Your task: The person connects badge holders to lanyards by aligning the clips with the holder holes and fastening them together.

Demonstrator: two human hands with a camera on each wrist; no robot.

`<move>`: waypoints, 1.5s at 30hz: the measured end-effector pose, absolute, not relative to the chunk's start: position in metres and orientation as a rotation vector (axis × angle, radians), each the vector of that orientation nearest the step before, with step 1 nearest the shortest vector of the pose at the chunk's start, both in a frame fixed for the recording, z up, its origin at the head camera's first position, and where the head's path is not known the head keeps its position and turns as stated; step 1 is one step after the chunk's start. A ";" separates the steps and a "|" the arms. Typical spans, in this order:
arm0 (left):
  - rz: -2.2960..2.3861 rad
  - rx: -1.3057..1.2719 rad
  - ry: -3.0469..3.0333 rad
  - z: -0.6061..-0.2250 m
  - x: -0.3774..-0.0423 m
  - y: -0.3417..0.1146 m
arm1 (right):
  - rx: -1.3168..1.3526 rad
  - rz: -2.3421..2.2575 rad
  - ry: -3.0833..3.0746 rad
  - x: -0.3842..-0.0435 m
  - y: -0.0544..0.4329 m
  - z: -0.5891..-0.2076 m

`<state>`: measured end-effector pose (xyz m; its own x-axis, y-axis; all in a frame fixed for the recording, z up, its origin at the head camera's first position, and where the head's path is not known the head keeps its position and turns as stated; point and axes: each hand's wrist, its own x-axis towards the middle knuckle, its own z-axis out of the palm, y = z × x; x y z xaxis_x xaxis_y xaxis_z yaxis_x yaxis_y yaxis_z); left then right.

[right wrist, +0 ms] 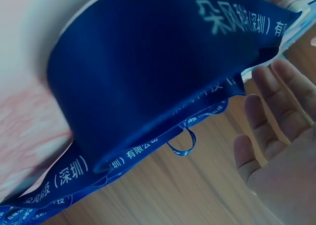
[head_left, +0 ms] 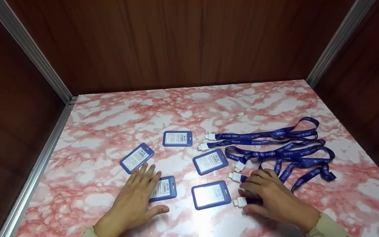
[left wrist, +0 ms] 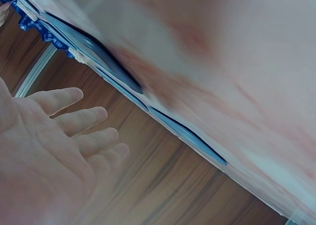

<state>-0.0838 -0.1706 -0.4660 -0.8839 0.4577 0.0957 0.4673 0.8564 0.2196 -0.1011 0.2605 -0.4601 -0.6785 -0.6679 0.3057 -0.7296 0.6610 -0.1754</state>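
Note:
My left hand hovers palm down with fingers spread, partly covering a blue-framed ID card holder. The left wrist view shows the palm and straight fingers with nothing in them. Just beyond its fingertips lies a tilted card holder. My right hand is over the near ends of blue lanyards with white plastic clips. Its fingers are loosely bent and hold nothing in the right wrist view, where a printed blue strap loops close to the camera. A white clip pokes out beside the thumb.
More card holders lie flat: one at the back, one in the middle and one near the front. The pink-and-white marbled table is bounded by dark wood panels at the back and both sides.

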 end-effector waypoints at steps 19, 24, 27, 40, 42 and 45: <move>-0.345 -0.890 -3.006 -0.466 -0.082 -0.156 | 1.224 0.450 -2.614 -0.099 0.255 -0.465; -0.341 -0.926 -3.033 -0.465 -0.082 -0.152 | 1.222 0.446 -2.645 -0.098 0.254 -0.465; -0.332 -0.937 -3.041 -0.465 -0.082 -0.151 | 1.229 0.448 -2.643 -0.098 0.254 -0.466; -0.257 -0.985 -3.022 -0.465 -0.082 -0.140 | 1.245 0.423 -2.603 -0.099 0.254 -0.468; -0.236 -0.997 -3.016 -0.465 -0.081 -0.138 | 1.247 0.428 -2.595 -0.099 0.254 -0.469; -0.227 -1.005 -3.012 -0.465 -0.081 -0.136 | 1.263 0.447 -2.557 -0.100 0.254 -0.470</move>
